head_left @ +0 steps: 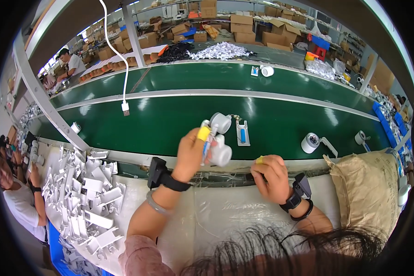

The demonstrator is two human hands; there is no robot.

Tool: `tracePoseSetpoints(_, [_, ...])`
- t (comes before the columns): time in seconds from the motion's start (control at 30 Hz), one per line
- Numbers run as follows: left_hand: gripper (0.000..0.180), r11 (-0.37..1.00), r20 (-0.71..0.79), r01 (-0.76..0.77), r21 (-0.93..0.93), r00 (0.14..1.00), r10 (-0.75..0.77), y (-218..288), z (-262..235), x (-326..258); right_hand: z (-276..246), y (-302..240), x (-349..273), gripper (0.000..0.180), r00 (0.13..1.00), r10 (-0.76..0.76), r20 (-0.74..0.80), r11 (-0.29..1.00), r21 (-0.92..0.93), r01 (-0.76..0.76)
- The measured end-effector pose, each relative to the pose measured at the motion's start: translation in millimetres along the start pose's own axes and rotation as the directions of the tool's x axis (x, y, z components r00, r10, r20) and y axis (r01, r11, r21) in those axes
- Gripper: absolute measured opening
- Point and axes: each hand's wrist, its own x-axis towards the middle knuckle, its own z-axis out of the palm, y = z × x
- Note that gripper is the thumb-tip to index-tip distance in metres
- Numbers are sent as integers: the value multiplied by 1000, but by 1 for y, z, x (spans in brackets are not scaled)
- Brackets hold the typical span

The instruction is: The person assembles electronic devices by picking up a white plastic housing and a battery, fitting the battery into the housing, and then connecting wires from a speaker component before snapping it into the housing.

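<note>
My left hand (pixel 191 149), with yellow tape on a finger, is closed on white cylindrical housings (pixel 222 155) above the front edge of the green belt. Another white round housing (pixel 221 123) shows just beyond its fingertips; whether the hand also holds it I cannot tell. Next to it a white bracket with a blue strip (pixel 243 133) lies on the belt, by a short chain-like piece. My right hand (pixel 272 177) hovers over the near belt edge, fingers loosely bent and thumb apart, with nothing visible in it. Yellow tape wraps one of its fingers too.
White plastic brackets (pixel 85 198) are heaped at left. A brown paper sack (pixel 365 188) stands at right. Another white housing (pixel 310 142) sits on the green belt (pixel 170 115). A white cable (pixel 125 83) hangs over it. Co-workers (pixel 20 198) sit at far left and behind the belts.
</note>
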Motion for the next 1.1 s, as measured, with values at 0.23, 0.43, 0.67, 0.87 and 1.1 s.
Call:
tracePoseSetpoints(0.23, [48, 380, -81, -326, 866, 658, 749, -22, -43, 20, 8, 10, -5, 24, 967, 184, 175, 981, 26, -192])
tracePoseSetpoints(0.43, [31, 367, 322, -465, 806, 864, 388, -48, 14, -11, 13, 11, -15, 30, 925, 156, 347, 985, 21, -174])
tracePoseSetpoints(0.67, [48, 79, 146, -153, 985, 985, 87, -50, 62, 73, 16, 19, -22, 33, 885, 128, 448, 989, 4, -145])
tracePoseSetpoints(0.87, [49, 85, 119, -149, 985, 951, 285, -89, 91, 120, 18, 24, -21, 34, 882, 135, 451, 983, 49, -175])
tracePoseSetpoints(1.1, [45, 236, 161, -184, 954, 980, 115, -55, 90, 87, 11, 29, -16, 47, 936, 283, 207, 954, 38, -297])
